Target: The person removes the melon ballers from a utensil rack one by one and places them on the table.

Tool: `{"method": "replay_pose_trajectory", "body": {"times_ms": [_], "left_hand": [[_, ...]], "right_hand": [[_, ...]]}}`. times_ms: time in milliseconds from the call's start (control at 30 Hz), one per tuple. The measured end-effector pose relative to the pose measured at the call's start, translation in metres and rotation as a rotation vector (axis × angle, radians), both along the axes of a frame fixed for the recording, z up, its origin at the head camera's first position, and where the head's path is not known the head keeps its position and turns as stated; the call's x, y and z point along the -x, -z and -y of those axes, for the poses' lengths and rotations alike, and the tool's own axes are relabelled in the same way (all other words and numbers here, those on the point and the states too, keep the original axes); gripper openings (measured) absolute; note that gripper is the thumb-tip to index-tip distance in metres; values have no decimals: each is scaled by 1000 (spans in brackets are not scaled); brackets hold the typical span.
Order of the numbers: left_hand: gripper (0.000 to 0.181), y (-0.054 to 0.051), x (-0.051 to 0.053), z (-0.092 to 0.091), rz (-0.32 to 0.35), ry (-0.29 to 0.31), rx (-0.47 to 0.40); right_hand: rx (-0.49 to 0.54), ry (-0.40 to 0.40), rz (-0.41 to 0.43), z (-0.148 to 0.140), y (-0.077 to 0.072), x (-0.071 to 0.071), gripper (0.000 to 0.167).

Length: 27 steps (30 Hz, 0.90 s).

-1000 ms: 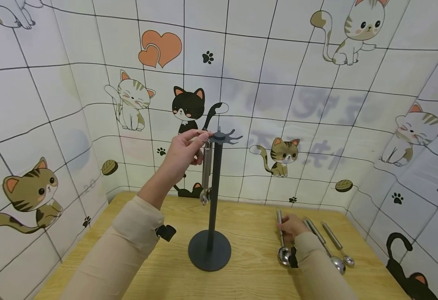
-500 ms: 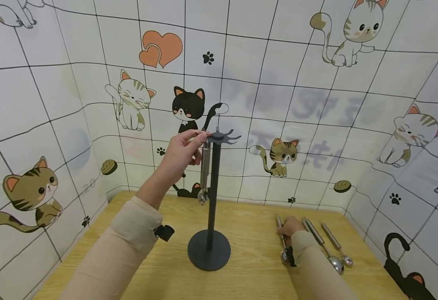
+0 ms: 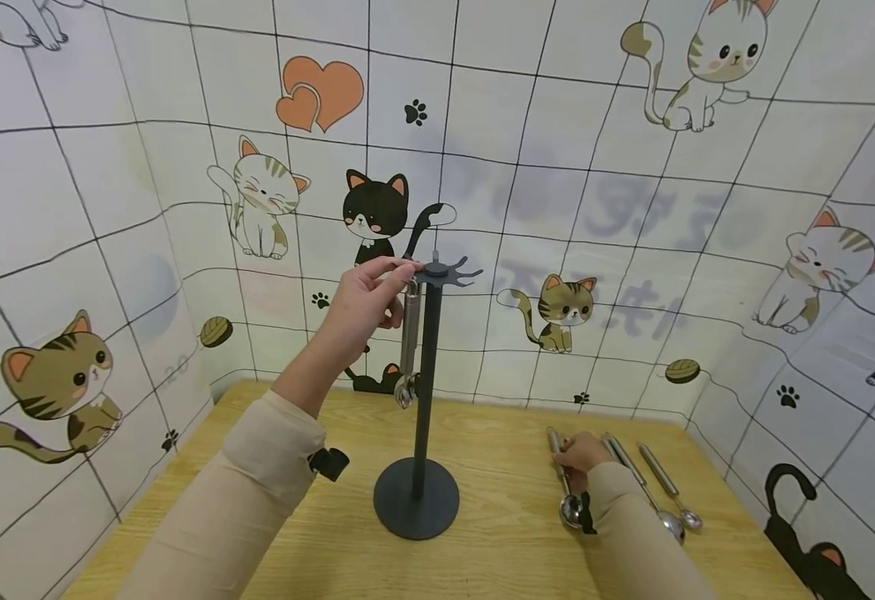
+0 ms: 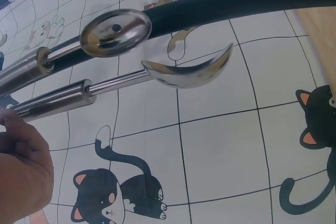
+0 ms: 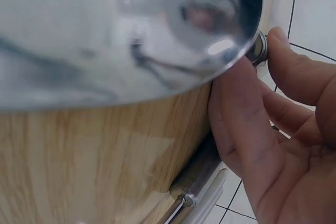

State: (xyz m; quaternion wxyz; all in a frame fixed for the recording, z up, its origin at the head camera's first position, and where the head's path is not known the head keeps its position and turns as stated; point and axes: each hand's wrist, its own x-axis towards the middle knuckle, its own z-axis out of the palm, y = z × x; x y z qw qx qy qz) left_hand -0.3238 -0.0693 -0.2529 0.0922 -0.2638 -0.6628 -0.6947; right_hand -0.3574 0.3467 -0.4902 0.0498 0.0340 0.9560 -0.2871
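Note:
At the top of a dark stand (image 3: pixel 426 392) with curved hooks, my left hand (image 3: pixel 370 296) pinches the upper end of a hanging metal spoon (image 4: pixel 189 77). Its curved bowl points down. Beside it hangs a second metal spoon (image 4: pixel 115 32); the two overlap in the head view. The fingers partly cover the hook there, so whether the pinched spoon's weight rests on it cannot be told. On the table to the right, my right hand (image 3: pixel 586 454) grips the handle of another spoon (image 3: pixel 571 510), whose shiny round bowl (image 5: pixel 131 40) looms close in the right wrist view.
Right of my right hand lie two more metal utensils, a larger spoon (image 3: pixel 672 525) and a smaller spoon (image 3: pixel 691 520). The stand's round base (image 3: pixel 417 521) sits on the wooden table (image 3: pixel 505 550). A cat-patterned sheet (image 3: pixel 527 200) encloses the back and sides.
The right hand and the spoon it grips have shifted slightly, with the handle end moving a little left. My left hand stays at the hook.

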Motion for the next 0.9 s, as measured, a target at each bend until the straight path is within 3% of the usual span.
{"method": "replay_pose_trajectory", "body": {"times_ms": [300, 533, 900], "left_hand": [[30, -1, -1, -1, 2, 8, -6], [30, -2, -3, -1, 1, 5, -2], [30, -2, -1, -1, 4, 7, 2]], "right_hand": [[60, -6, 27, 0, -2, -1, 35], [291, 57, 83, -1, -1, -5, 43], [452, 130, 133, 4, -4, -8, 46]]}}
